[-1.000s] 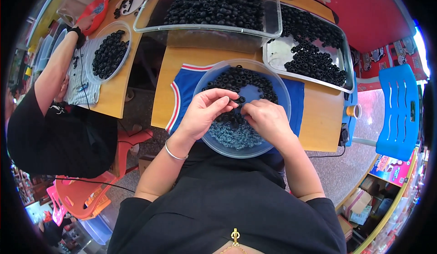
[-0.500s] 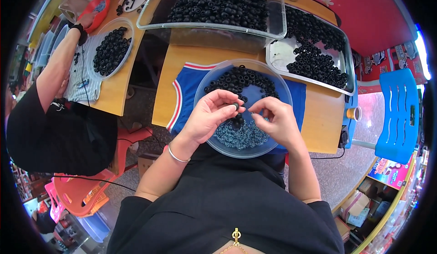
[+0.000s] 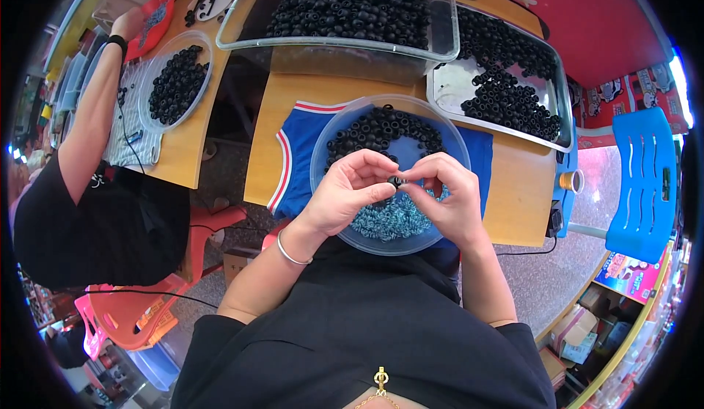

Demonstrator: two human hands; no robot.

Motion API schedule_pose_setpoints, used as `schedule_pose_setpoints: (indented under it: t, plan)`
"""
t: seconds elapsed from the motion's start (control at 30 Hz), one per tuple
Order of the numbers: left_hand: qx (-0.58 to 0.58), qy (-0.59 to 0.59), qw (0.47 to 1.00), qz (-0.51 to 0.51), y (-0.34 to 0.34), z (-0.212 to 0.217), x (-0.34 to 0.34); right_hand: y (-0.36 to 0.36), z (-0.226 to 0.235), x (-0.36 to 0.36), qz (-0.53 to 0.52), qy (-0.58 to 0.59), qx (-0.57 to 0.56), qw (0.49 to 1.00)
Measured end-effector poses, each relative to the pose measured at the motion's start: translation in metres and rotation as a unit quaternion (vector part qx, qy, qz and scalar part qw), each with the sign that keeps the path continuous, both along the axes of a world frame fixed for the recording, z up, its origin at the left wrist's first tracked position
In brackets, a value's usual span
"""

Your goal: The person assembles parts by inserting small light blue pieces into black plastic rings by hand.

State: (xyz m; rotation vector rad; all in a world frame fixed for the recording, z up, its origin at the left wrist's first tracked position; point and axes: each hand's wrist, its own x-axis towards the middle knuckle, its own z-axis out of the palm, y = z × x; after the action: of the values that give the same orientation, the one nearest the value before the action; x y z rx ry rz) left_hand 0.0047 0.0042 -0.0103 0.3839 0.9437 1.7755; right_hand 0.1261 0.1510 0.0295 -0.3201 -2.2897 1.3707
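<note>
My left hand point(image 3: 350, 189) and my right hand point(image 3: 443, 198) meet over a clear round plastic bowl point(image 3: 328, 134), fingertips pinched together on one small black ring point(image 3: 396, 181). The far half of the bowl holds a heap of black rings point(image 3: 381, 132). The near half holds a pile of small silvery-blue springs point(image 3: 389, 222). The bowl rests on a blue cloth with red and white trim point(image 3: 292, 168) laid on a wooden table point(image 3: 513, 203).
A clear bin point(image 3: 345, 46) piled with black rings stands behind the bowl, and a metal tray point(image 3: 451, 90) of more rings lies at the right. At the left, another person point(image 3: 88, 189) sits at a second table with a round bowl of rings point(image 3: 176, 82). A blue chair point(image 3: 645, 181) stands at the right.
My hands rose slightly out of the bowl and drew together, both now pinching the one black ring between them.
</note>
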Motion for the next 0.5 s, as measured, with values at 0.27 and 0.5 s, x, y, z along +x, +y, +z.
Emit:
schedule_pose_setpoints:
  t: [0.27,0.5]
  plan:
    - [0.019,-0.037,0.998,-0.037,-0.002,-0.009,-0.004,0.006,-0.001,0.001,0.041,0.016,0.103,0.994]
    - [-0.008,-0.059,0.998,-0.013,0.0,-0.006,-0.008,0.027,-0.012,0.005,-0.102,-0.117,0.252,0.955]
